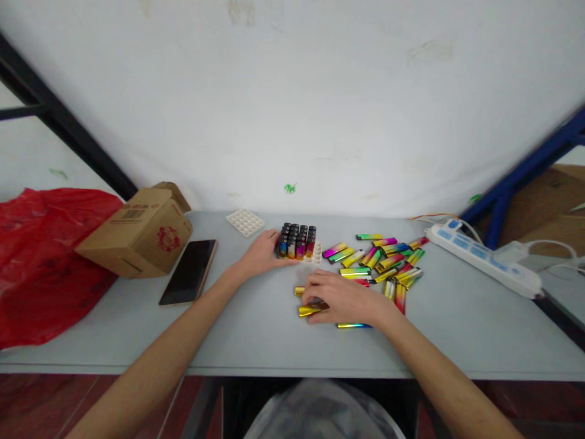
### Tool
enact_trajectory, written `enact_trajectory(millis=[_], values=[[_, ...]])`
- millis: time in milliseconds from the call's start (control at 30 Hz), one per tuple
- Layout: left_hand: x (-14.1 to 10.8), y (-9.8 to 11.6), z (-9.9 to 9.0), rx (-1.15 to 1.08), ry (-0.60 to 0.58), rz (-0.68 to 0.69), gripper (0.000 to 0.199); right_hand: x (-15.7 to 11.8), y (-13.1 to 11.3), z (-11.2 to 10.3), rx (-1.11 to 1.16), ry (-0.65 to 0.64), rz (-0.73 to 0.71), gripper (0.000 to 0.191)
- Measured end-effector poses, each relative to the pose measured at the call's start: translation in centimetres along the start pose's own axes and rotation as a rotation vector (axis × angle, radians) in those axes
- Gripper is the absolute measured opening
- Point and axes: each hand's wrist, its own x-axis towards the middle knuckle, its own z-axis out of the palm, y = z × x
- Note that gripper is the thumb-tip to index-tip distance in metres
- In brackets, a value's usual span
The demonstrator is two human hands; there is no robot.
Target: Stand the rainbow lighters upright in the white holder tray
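Note:
Several lighters [296,241] stand upright, black tops up, in rows in a white plastic tray [316,257], whose right end shows bare sockets. My left hand [264,253] grips the tray's left end, its fingers behind and thumb along the front. To the right and nearer to me, my right hand [340,296] is closed on a gold lighter [308,311], held between thumb and fingers. Another yellow lighter [299,291] pokes out beyond the fingers; whether it is held too is hidden. Loose, shiny coloured lighters [388,262] lie in a heap right of the tray.
A second white socketed tray [245,222] lies at the back. On the left are a phone [189,272], a cardboard box [137,235] and a red plastic bag [50,262]. A white power strip [484,256] with cables lies at the right. A wall rises behind the table.

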Motion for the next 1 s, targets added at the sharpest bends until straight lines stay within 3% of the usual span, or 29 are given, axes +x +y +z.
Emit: enact_trajectory(millis=[200, 500, 633, 767, 900, 1000], values=[[0.0, -0.1, 0.1, -0.007, 0.012, -0.002, 0.069, -0.2, -0.7, -0.2, 0.128, 0.078, 0.126, 0.017], [0.0, -0.6, 0.3, -0.012, 0.012, 0.004, 0.076, 0.6, 1.4, -0.4, 0.122, 0.435, 0.254, 0.033], [0.0, -0.5, 0.1, -0.022, 0.006, 0.010, 0.073, 0.8, 2.1, -0.3, 0.130, 0.592, 0.361, 0.018], [0.0, -0.4, 0.1, -0.033, 0.015, 0.020, 0.071, 0.8, 2.3, -0.4, 0.172, 0.670, 0.444, 0.025], [0.0, -0.4, 0.1, -0.043, 0.027, 0.021, 0.069, 0.9, 2.3, -0.7, 0.189, 0.701, 0.469, 0.056], [0.0, -0.4, 0.0, -0.041, 0.022, 0.010, 0.069, 0.9, 2.3, -0.7, 0.302, 0.657, 0.455, 0.066]])
